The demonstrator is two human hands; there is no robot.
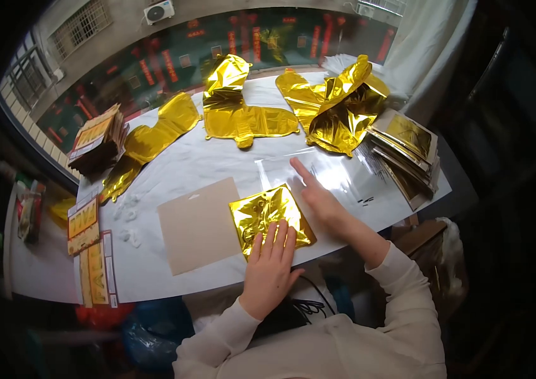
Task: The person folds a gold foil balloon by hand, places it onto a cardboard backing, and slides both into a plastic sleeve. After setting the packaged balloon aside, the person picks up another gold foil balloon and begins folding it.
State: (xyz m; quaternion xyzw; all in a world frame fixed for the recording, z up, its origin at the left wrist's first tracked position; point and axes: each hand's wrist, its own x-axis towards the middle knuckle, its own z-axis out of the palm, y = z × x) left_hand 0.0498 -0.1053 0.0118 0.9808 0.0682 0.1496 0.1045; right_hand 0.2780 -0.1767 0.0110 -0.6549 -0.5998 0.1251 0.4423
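Observation:
A folded square of shiny gold foil (264, 211) lies near the table's front edge. My left hand (272, 268) rests on its lower part, palm down with the fingers stretched out. To the right of the foil, my right hand (319, 199) is held with its fingers extended and nothing in it. Just left of the foil lies a flat grey-beige card (198, 224) with a small cut-out near its top. Further back, unfolded gold foil pieces (249, 120) are spread over the table.
Printed cards (94, 139) are stacked at the back left, with more cards (83, 226) at the left edge. A pile of flat packets (407, 148) stands at the right. Clear plastic sheets (343, 180) lie beside it. Small white bits (129, 211) lie on the left.

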